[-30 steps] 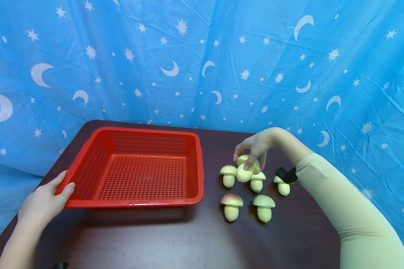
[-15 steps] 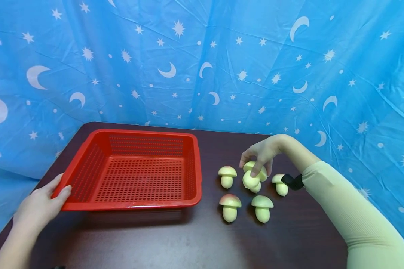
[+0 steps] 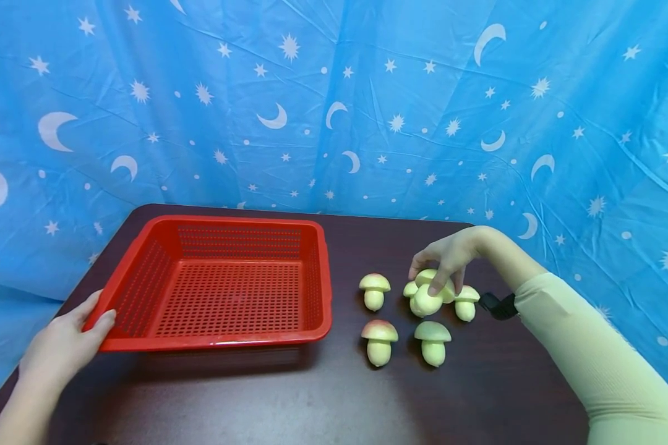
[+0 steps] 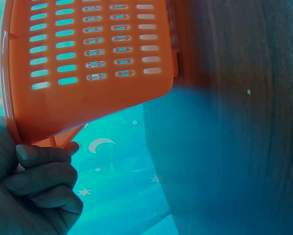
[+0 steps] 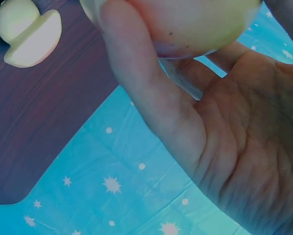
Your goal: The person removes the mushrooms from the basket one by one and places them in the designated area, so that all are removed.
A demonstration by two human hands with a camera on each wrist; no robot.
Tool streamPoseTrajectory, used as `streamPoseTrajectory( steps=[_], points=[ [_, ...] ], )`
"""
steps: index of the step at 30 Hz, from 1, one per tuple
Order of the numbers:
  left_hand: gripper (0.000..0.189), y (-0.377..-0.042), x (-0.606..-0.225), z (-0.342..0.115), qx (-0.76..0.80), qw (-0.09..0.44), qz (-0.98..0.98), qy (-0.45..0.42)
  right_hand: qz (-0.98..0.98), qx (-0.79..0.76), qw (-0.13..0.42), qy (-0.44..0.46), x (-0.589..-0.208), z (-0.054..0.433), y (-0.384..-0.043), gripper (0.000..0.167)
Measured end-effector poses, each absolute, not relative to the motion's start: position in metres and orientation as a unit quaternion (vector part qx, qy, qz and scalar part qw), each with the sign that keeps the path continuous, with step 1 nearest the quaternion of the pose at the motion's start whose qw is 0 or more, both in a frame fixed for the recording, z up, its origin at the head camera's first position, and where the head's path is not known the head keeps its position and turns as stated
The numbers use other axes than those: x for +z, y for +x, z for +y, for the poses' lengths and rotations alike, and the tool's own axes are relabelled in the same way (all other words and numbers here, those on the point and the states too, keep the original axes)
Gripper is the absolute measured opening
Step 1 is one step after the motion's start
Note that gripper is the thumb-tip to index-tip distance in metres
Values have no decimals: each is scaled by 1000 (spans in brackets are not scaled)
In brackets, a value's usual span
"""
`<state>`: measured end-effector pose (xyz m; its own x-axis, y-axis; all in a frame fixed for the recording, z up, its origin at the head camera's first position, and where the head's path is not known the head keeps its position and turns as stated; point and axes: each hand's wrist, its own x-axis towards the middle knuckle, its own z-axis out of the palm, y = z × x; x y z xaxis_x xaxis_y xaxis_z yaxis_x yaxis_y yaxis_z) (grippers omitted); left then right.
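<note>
My left hand [image 3: 61, 346] grips the left front corner of a red perforated plastic basket [image 3: 217, 340]. In the left wrist view its curled fingers pinch the basket's rim [image 4: 38, 138]. On the right, my right hand [image 3: 451, 254] holds a pale yellow toy mushroom [image 3: 427, 301] between thumb and fingers, above the table. Its rounded, pinkish-yellow cap [image 5: 200, 24] shows close up in the right wrist view. Behind the held mushroom, another mushroom [image 3: 409, 289] is partly hidden. Around it lie a left mushroom [image 3: 375, 292], a red-tinged mushroom [image 3: 379, 340], a greenish-capped mushroom [image 3: 433, 343] and a right mushroom [image 3: 466, 304].
All this is on a dark brown table [image 3: 228, 402]. A blue curtain [image 3: 312, 111] with moons and stars hangs behind and beside it. A black device [image 3: 499, 306] sits at my right wrist.
My right hand has moved to the right and slightly down with the mushroom, from over the middle one toward the right one. The left hand keeps its grip; the whole view has shifted slightly.
</note>
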<state>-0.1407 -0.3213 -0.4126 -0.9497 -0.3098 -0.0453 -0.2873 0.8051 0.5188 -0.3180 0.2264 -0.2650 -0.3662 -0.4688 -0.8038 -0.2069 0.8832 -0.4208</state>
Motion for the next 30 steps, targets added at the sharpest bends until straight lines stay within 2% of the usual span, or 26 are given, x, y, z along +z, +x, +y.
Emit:
streamPoseTrajectory(
  steps=[30],
  points=[
    [73,-143,-414,-322,-260,14,-952,159,824,-134,517,-189,-267,250,-310,58]
  ],
)
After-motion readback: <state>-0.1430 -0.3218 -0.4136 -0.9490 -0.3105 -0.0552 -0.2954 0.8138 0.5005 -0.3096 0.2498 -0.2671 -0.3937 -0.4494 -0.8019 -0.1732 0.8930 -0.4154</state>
